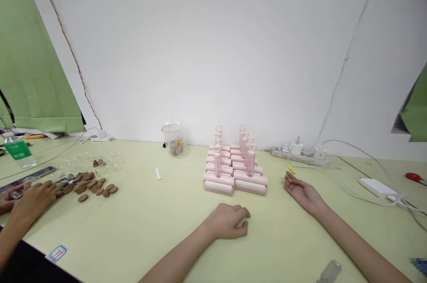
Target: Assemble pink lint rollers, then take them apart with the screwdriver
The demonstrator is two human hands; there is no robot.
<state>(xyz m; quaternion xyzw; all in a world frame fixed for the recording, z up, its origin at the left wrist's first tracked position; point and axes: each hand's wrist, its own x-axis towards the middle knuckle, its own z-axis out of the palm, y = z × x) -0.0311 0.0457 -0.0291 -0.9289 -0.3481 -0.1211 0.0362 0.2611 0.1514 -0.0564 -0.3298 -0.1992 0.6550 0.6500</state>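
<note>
My left hand (pixel 230 220) rests palm down on the pale yellow-green table (pixel 150 225), fingers loosely curled, holding nothing. It lies just in front of a stack of pink boxes (pixel 235 171) with several pink heart-topped tubes (pixel 250 158) standing on them. My right hand (pixel 302 194) lies on the table to the right of the stack, palm turned up and fingers relaxed apart, empty. A small clear vial (pixel 330 270) lies near my right forearm at the bottom edge.
Another person's hands (pixel 31 198) work at the left beside several cork stoppers (pixel 91 185) and small glass bottles (pixel 110 160). A clear plastic bag (pixel 174 139), a power strip (pixel 296 154) with chargers, white cables, a white adapter (pixel 378 186) and a water bottle (pixel 18 150) stand around.
</note>
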